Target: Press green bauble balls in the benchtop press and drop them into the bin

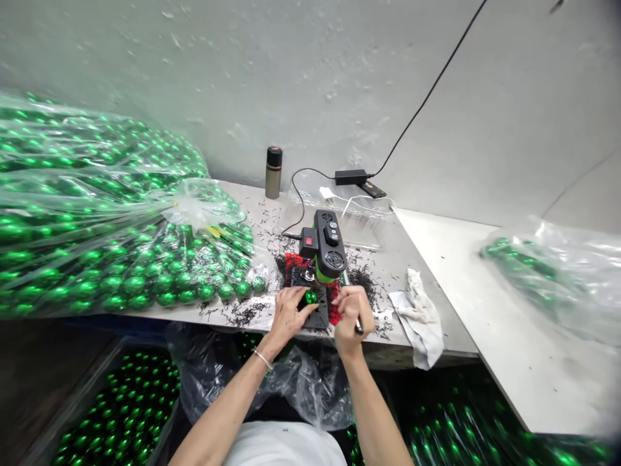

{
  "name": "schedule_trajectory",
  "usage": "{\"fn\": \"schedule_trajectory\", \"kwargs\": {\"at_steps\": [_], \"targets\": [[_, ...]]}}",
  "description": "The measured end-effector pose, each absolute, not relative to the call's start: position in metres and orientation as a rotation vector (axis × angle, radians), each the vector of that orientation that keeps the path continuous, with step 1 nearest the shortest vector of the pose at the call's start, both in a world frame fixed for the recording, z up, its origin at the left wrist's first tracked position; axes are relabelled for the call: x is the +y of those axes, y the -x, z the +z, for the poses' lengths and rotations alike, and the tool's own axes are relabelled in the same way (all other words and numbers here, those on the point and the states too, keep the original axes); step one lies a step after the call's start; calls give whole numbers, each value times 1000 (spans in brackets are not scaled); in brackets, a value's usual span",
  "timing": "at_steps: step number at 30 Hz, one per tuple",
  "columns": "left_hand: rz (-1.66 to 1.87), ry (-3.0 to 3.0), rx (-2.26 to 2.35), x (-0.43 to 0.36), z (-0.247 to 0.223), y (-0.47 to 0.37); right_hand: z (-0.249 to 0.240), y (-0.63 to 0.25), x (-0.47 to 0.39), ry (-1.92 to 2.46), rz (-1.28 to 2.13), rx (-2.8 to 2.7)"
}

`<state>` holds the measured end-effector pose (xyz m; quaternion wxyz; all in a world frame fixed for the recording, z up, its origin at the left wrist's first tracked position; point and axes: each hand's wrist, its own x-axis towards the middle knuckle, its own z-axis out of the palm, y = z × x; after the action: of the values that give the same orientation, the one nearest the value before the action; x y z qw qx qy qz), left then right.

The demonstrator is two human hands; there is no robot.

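Green ball (311, 297) is seen at the foot of the black machine (330, 243), just above its base plate (317, 319). It is held by the left hand (287, 313), thumb and fingertips part-closed on its sides. The right hand (354, 317) is curled shut around a dark handle (359, 326) beside the machine; its end is seen poking out below the fist.

Ball judged light, thin-shelled and stiff, slippery from the glossy finish; could be dented or cracked if squeezed hard. Best gripped lightly by thumb and fingers on opposite sides, at its widest part, with fingertips clear of the machine's head.

No long axis can be given, shape being round; pointing direction cannot be told, as no neck or cap is made out. Black bits (247, 313) are scattered around the machine; a white cloth (421, 318) is lying to its right.
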<state>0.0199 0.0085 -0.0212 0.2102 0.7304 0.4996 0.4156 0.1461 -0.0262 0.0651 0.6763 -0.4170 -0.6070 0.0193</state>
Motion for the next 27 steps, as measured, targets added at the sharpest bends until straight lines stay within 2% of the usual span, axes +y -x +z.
{"fn": "schedule_trajectory", "kwargs": {"at_steps": [4,8,13,18,22,27], "targets": [[1212,-2093,1338,-27,-22,3,92,-142,-29,1034,182,-1303],[1159,-2264,1353,-55,-20,38,84,-135,-30,1022,162,-1225],[1163,-2280,1694,-3,0,68,69,-132,-29,996,130,-1184],[664,-2409,1841,52,21,83,64,-136,-28,1008,118,-1218],[509,-2480,1775,48,22,94,62,-136,-28,962,95,-1225],[615,-2352,1824,33,19,102,61,-134,-28,976,98,-1206]]}}
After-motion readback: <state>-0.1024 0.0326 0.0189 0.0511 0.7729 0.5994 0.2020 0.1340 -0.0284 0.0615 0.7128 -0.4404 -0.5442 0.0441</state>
